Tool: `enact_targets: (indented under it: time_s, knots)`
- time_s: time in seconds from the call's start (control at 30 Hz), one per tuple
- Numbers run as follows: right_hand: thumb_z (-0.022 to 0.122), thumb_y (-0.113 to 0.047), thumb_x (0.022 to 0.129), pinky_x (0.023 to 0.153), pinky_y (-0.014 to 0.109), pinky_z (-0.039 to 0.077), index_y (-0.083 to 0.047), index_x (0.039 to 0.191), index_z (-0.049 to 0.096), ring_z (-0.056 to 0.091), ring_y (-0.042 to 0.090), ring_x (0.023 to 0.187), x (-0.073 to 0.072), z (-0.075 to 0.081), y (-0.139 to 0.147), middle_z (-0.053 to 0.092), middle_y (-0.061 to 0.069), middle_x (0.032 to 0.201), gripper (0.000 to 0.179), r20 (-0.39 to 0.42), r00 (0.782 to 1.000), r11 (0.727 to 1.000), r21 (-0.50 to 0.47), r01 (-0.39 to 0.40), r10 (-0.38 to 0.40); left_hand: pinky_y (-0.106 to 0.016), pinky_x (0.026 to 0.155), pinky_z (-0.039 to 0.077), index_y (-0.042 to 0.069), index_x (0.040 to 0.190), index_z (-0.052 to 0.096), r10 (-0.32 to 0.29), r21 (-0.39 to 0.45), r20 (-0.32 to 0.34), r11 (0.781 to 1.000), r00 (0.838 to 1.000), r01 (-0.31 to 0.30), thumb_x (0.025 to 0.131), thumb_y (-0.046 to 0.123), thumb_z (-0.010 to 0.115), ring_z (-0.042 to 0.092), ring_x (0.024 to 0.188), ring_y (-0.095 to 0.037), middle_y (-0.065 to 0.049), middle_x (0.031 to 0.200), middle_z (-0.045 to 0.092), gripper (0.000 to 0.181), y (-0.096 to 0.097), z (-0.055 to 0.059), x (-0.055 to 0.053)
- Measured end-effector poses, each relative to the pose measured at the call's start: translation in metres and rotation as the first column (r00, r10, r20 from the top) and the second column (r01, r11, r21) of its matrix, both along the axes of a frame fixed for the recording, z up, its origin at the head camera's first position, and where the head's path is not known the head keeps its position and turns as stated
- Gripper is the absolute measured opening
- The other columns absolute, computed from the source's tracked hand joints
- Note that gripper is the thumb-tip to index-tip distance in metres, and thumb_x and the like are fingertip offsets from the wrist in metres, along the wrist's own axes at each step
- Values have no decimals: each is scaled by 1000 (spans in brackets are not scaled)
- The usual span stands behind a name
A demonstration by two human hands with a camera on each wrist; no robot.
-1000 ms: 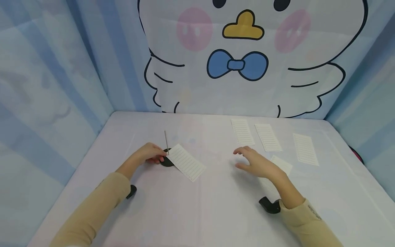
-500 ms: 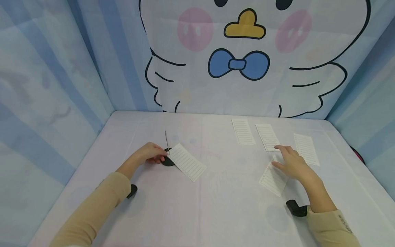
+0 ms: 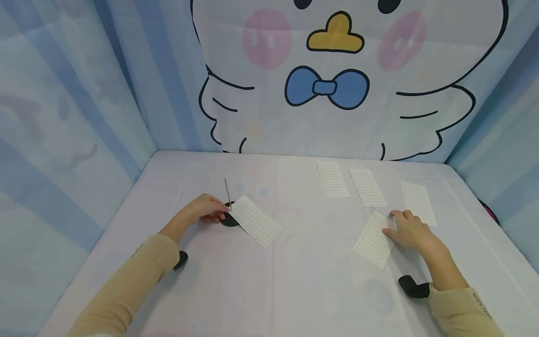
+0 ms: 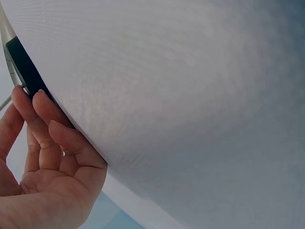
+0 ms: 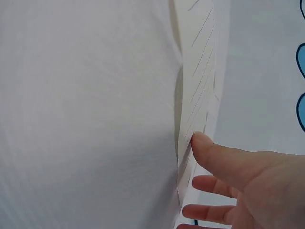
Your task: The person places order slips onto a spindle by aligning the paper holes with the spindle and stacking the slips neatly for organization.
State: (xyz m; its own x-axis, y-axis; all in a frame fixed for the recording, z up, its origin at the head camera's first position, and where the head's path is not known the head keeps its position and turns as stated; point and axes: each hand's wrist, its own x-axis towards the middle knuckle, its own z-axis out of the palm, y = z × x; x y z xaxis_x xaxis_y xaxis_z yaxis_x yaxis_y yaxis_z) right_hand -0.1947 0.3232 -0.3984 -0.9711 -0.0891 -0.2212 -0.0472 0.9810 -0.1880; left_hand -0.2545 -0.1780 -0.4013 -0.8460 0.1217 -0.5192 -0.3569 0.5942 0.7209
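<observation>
My left hand (image 3: pixel 207 208) pinches the upper left corner of a lined paper slip (image 3: pixel 255 222), right beside a thin upright metal spike (image 3: pixel 227 191). The spike stands on a round black base (image 3: pixel 229 220), partly covered by the slip and fingers. In the left wrist view, the fingertips meet close to the black base (image 4: pixel 27 67). My right hand (image 3: pixel 414 231) reaches over another lined slip (image 3: pixel 374 239) lying on the table. Its thumb tip is right at that slip's right edge, and the other fingers are spread loosely; the right wrist view shows the thumb (image 5: pixel 209 152) against the lined paper (image 5: pixel 196 86).
At the back right of the pale table (image 3: pixel 303 290) lie a lined slip (image 3: pixel 332 179), a second slip (image 3: pixel 367 187) and a third slip (image 3: pixel 418 201). Black wrist devices (image 3: pixel 413 286) hang under both sleeves. A patterned fabric wall (image 3: pixel 269 126) stands behind.
My right hand has moved right and down from mid-table to the near lined slip, with its thumb now at the edge. My left hand has stayed at the spike with its slip.
</observation>
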Motion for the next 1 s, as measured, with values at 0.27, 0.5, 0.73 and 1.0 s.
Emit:
enact_targets:
  time_s: [0.27,0.5,0.73,1.0]
  knots:
    - [56,-31,88,82,64,31,16,121,34,33,55,105,1,-3,0,31,40,117,61,5,1000,999,28,22,-22,-21,52,38,1,106,63,7,-14,4,1000,1000,-7,86,24,62,55,53,-7,5,61,61,30,1,-1,-1]
    - [56,-32,89,80,60,33,18,115,35,36,51,99,1,-4,-1,33,39,112,60,20,999,998,42,37,-38,-21,52,39,1,106,62,2,-17,-1,1000,1000,-2,86,24,61,55,53,-7,5,62,61,30,1,-1,-1]
    - [55,-32,89,77,57,34,16,108,37,38,46,92,2,-3,-2,36,36,106,54,29,999,999,32,40,-41,-20,52,38,1,105,62,2,-8,-3,1000,1000,-2,86,23,61,55,53,-7,5,61,61,29,1,-2,-1]
    - [57,-30,88,74,55,34,16,100,38,41,44,87,1,-1,-2,40,31,94,51,22,998,998,31,50,-51,-20,52,39,0,105,63,-2,-2,-9,1000,1000,2,86,23,61,55,53,-7,5,61,60,29,2,0,0]
